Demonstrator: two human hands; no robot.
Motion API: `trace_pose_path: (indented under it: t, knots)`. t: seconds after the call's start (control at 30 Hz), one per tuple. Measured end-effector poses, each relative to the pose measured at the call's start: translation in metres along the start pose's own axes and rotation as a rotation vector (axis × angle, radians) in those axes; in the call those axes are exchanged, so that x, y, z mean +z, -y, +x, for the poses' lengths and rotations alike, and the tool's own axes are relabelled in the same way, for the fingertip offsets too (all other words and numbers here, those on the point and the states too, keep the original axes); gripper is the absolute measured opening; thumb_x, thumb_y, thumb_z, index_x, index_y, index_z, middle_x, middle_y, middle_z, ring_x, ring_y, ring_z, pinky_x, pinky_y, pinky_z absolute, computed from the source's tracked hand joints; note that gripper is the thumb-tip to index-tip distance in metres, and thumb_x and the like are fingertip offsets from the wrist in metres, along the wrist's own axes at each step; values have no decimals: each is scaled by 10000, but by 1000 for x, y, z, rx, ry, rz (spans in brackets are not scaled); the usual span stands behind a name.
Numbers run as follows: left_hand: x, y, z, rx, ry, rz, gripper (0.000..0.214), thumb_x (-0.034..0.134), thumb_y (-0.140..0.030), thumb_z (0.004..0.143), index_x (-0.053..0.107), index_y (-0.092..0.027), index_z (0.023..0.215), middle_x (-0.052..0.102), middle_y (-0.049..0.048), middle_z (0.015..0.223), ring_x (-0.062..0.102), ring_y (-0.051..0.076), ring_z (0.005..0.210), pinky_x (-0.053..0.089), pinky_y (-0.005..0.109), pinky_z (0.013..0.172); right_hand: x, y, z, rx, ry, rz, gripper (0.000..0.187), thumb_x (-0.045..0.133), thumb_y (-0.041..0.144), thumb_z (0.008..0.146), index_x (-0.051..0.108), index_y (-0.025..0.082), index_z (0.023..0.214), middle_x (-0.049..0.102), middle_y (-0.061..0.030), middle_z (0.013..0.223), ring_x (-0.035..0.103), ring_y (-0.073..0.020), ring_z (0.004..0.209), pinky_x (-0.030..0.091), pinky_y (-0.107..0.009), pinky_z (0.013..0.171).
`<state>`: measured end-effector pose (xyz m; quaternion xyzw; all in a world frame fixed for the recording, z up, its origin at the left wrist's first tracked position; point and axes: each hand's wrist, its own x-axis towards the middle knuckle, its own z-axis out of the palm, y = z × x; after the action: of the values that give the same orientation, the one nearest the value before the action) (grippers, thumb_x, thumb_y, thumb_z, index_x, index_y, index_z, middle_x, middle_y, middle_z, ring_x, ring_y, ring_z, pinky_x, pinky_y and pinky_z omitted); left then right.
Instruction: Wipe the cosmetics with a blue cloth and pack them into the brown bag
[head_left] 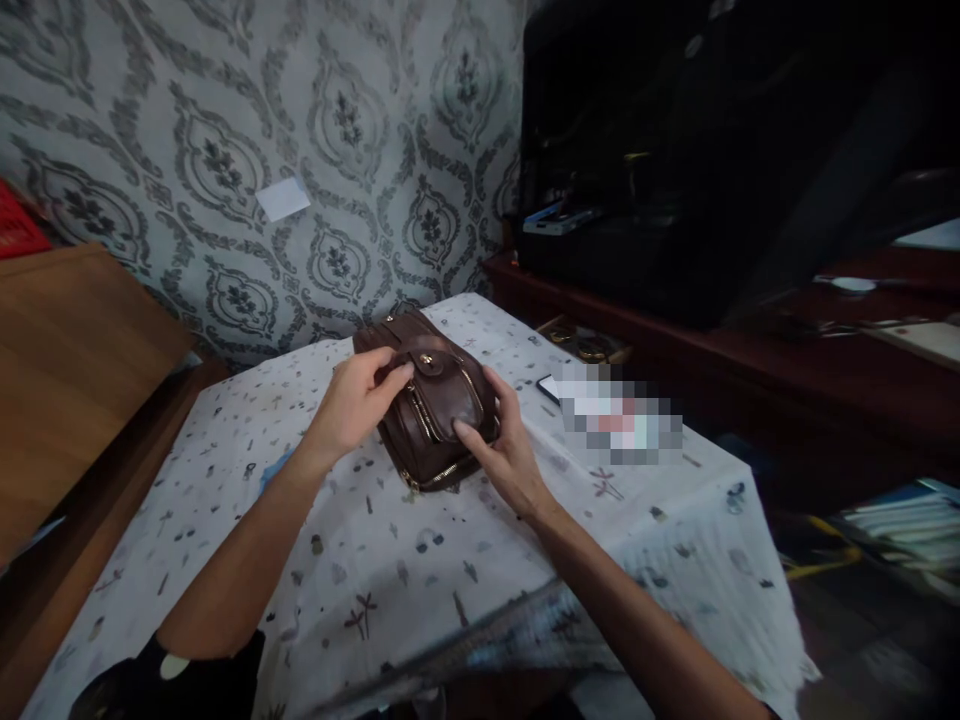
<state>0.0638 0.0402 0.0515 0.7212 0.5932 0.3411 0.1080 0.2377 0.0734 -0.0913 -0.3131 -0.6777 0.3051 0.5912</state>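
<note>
A brown leather handbag [450, 405] with gold-toned zippers lies on the cloth-covered table, a strap with a round metal snap [427, 359] across its top. My left hand [356, 400] is at the bag's left side, thumb and fingers closed on the leather beside the strap; the fingertips are partly hidden. My right hand [506, 450] grips the bag's right side, the thumb on the front pocket and the fingers around the far edge. A short zipper [424, 412] on the front shows a small dark gap.
The white patterned tablecloth [420, 600] hangs over the table's edge. A phone [550, 389], partly blurred out, lies to the right. A wooden panel [82, 370] stands at the left. A dark television [675, 150] and a reddish-brown cabinet [510, 285] are at the right.
</note>
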Motion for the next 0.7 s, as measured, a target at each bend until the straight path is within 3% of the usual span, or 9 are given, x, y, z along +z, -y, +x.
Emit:
trace_pose_path:
  t: [0.07,0.17,0.23,0.37,0.47,0.57,0.7]
  knots:
    - [6,0,-4,44,-109,69,166,544,-338,923,602,-185,953,637,34,873,609,197,819,485,313,756,0,-3,0,22,-13,8,742,625,507,921,308,248,1539,387,-151,1554,408,-307,1427,377,-554,1168]
    - [20,-2,-14,182,-347,225,339,619,-281,895,514,-198,1207,607,76,1093,590,232,1019,490,372,900,3,-7,2,46,-41,-1,780,643,526,905,295,262,1551,411,-145,1539,417,-310,1417,378,-565,1164]
    - [29,-2,-22,310,-426,313,366,614,-253,912,482,-207,1250,575,97,1159,555,248,1101,471,406,968,6,-8,4,48,-48,-14,814,643,547,899,269,262,1563,400,-145,1548,400,-312,1429,352,-569,1179]
    - [43,1,-34,461,-322,484,256,602,-271,945,541,-206,1185,567,109,1144,529,271,1093,458,437,974,10,-11,6,34,-47,-16,864,632,580,897,232,225,1576,354,-163,1576,331,-303,1475,272,-551,1226]
    - [50,5,-36,450,-230,570,255,605,-310,948,584,-190,1171,563,137,1185,512,300,1112,460,461,958,11,-14,6,70,-52,-2,882,644,602,878,259,209,1566,385,-171,1555,356,-309,1458,284,-552,1218]
    - [51,5,-34,435,-216,607,286,556,-304,973,609,-190,1230,571,152,1200,508,308,1122,458,471,949,8,-15,6,85,-45,44,890,693,615,830,329,210,1534,438,-167,1523,419,-316,1414,334,-550,1191]
    - [49,3,-32,493,-178,709,383,499,-233,992,579,-215,1366,594,162,1270,507,313,1176,439,472,966,2,-13,9,130,-33,204,654,600,564,917,437,243,1464,512,-131,1481,506,-287,1343,449,-511,1105]
